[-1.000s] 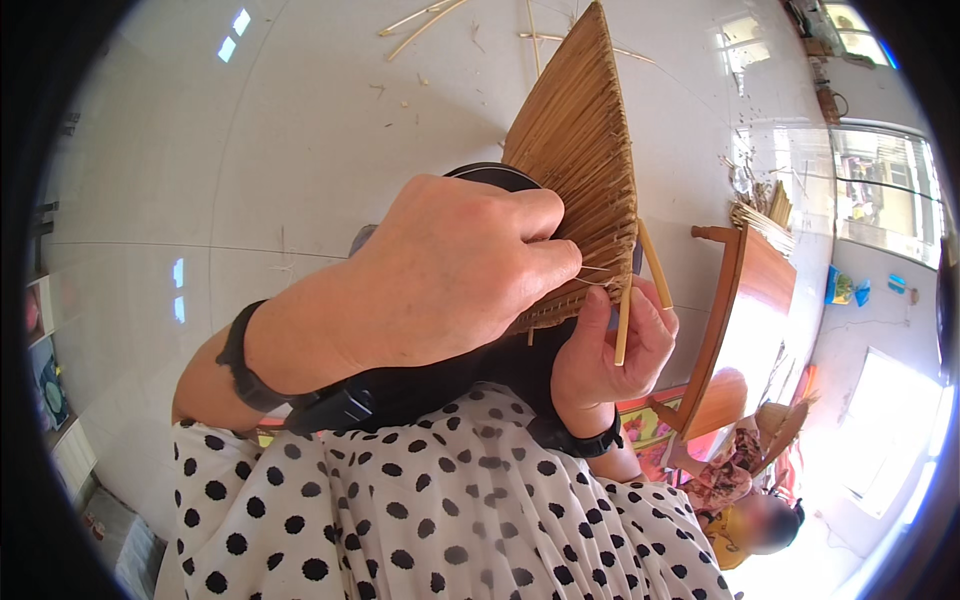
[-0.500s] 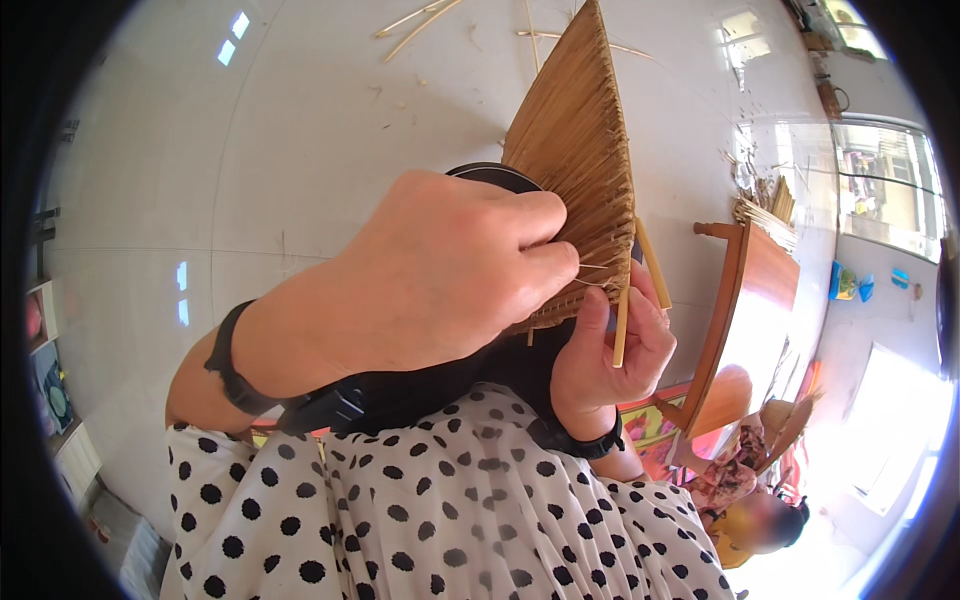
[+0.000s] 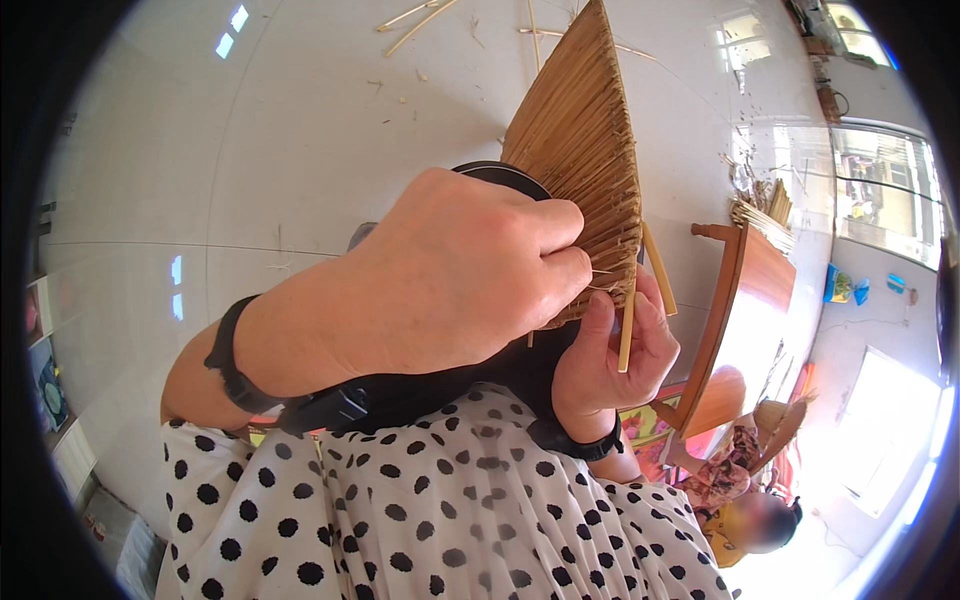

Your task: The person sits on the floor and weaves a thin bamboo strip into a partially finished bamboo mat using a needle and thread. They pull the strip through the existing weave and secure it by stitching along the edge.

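Observation:
A tan, fan-shaped piece of woven straw (image 3: 570, 130) with a stitched, ridged edge stands tilted in front of me. My left hand (image 3: 470, 270) crosses over its lower part, fingers pinched on a thin pale thread (image 3: 603, 288) that reaches the piece's lower right corner. A needle, if one is there, cannot be made out. At that corner my right hand (image 3: 622, 345) grips the straw edge between thumb and fingers. Two pale bamboo strips stick out there, a near strip (image 3: 627, 335) and a farther strip (image 3: 657, 265). Part of a black round object (image 3: 505, 177) shows behind my left hand.
Loose straw strips (image 3: 420, 25) lie on the tiled floor (image 3: 300, 130). To the right is a low wooden bench (image 3: 735, 330), with a straw bundle (image 3: 765, 222) beyond it. A person (image 3: 735, 500) sits at the lower right near another straw piece (image 3: 780, 430).
My left hand has moved slightly right, closer to the corner, and less thread shows between its fingers and the straw. The straw piece and right hand have shifted slightly right.

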`<state>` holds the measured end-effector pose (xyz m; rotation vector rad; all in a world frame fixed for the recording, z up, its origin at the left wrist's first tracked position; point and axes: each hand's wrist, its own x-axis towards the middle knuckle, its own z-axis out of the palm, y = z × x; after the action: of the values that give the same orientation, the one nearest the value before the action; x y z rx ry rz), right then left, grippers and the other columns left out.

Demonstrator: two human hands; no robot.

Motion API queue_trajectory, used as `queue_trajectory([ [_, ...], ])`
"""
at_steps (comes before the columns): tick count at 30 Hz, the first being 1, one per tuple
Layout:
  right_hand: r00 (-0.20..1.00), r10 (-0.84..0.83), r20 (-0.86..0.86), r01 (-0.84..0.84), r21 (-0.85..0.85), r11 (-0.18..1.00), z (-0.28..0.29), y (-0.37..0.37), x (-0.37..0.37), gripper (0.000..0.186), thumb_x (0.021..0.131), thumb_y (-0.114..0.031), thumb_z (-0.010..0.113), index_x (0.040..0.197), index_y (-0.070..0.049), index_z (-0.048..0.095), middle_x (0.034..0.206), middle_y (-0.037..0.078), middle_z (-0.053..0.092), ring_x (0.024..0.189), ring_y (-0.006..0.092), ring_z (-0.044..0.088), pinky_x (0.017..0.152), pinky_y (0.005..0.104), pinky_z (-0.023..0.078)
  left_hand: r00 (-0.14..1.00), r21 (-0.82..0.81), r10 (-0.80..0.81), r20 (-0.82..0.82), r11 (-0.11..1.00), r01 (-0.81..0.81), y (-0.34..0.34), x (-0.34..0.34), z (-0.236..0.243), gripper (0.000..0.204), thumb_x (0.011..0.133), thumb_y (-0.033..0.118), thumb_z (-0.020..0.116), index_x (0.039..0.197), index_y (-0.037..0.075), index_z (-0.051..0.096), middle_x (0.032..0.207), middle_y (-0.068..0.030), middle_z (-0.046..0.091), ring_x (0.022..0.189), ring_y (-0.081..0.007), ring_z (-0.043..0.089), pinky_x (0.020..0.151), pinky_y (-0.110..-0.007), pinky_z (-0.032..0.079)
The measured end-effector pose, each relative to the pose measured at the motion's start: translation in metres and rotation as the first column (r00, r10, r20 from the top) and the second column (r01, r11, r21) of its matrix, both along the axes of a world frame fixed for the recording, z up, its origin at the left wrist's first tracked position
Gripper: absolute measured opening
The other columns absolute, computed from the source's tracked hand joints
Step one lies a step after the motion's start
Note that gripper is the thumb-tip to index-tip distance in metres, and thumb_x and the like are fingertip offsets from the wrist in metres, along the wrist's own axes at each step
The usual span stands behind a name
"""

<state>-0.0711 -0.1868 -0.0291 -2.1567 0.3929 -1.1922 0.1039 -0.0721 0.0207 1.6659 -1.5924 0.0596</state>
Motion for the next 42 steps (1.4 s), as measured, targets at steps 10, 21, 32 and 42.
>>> queue_trajectory([
  [10,0.999,-0.029,0.027,0.028,0.033,0.999,-0.001,0.003,-0.001,0.032,0.093,0.002,0.070,0.116,0.005,0.049,0.124,0.032,0.063,0.111,0.0315,0.067,0.095,0.0411,0.057,0.998,0.000,-0.060,0.013,0.998,0.060,-0.004,0.005,0.000,0.008,0.075,0.012,0.070,0.077,0.007,0.065,0.070,-0.0016,0.046,0.058,-0.0169,0.056,0.046,-0.032,0.042],
  [21,0.995,-0.091,0.051,0.087,0.080,0.993,0.002,0.009,0.004,0.030,0.091,0.006,0.070,0.114,0.004,0.050,0.120,0.031,0.066,0.109,0.0323,0.069,0.095,0.0418,0.057,0.989,0.012,-0.141,0.051,0.990,0.140,-0.007,0.012,0.006,0.020,0.072,0.013,0.070,0.067,0.009,0.051,0.069,-0.0018,0.041,0.056,-0.0160,0.052,0.045,-0.032,0.040],
  [32,0.995,-0.080,0.064,0.072,0.126,0.989,0.002,0.010,0.005,0.032,0.091,0.002,0.072,0.113,0.003,0.049,0.120,0.030,0.066,0.104,0.0276,0.069,0.091,0.0384,0.058,0.995,0.022,-0.100,0.004,0.995,0.100,0.002,0.011,-0.004,0.009,0.075,0.012,0.071,0.076,0.008,0.063,0.070,-0.0010,0.044,0.056,-0.0158,0.054,0.045,-0.032,0.041],
  [42,0.993,-0.096,0.065,0.089,0.112,0.990,0.003,0.011,0.006,0.032,0.090,0.007,0.069,0.114,0.004,0.048,0.121,0.031,0.065,0.106,0.0295,0.069,0.092,0.0391,0.058,0.994,0.017,-0.107,-0.010,0.994,0.108,-0.001,0.008,-0.003,0.012,0.074,0.013,0.071,0.075,0.008,0.061,0.071,-0.0012,0.043,0.056,-0.0158,0.054,0.045,-0.032,0.041],
])
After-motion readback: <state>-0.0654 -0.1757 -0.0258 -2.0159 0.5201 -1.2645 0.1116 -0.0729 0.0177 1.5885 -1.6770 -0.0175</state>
